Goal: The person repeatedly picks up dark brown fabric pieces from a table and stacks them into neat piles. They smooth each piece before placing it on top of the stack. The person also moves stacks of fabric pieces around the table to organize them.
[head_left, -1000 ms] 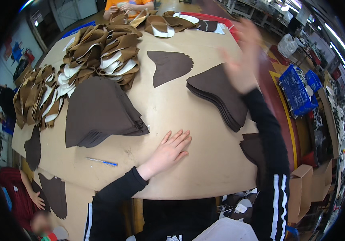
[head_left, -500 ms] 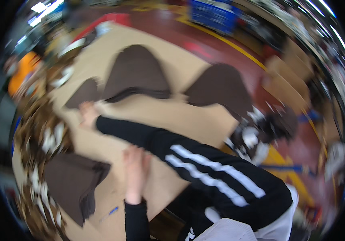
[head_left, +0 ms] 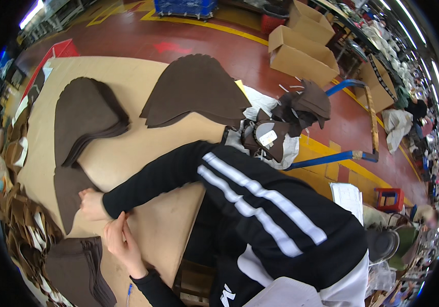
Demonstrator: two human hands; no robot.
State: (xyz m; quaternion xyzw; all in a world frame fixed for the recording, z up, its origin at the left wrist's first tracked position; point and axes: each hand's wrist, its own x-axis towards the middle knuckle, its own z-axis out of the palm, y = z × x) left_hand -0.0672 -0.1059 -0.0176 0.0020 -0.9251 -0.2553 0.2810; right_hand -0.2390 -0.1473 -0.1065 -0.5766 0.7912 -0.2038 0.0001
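A dark brown cut piece of fabric or leather [head_left: 71, 197] lies on the tan tabletop, its upper end meeting a curved stack of brown pieces [head_left: 84, 115]. At its right edge is my right hand [head_left: 93, 204], closed with the fingertips pinching the edge. Just nearer to me, my left hand [head_left: 123, 241] hovers over the table with fingers stretched and apart, holding nothing. A second brown stack [head_left: 194, 92] with a scalloped top edge lies at the far right of the table. Another brown stack [head_left: 79, 271] lies at the near left.
Bundled brown and white pieces [head_left: 30, 230] line the table's left edge. A blue pen [head_left: 129, 291] lies near me. Right of the table stand a blue-handled cart [head_left: 327, 158] and brown scraps [head_left: 306, 105]. Cardboard boxes [head_left: 301, 56] and a red stool [head_left: 389, 199] are on the floor.
My view has swung, so the table sits further left and lower. My right hand has drawn nearer to my left hand, with the brown piece now closer to me.
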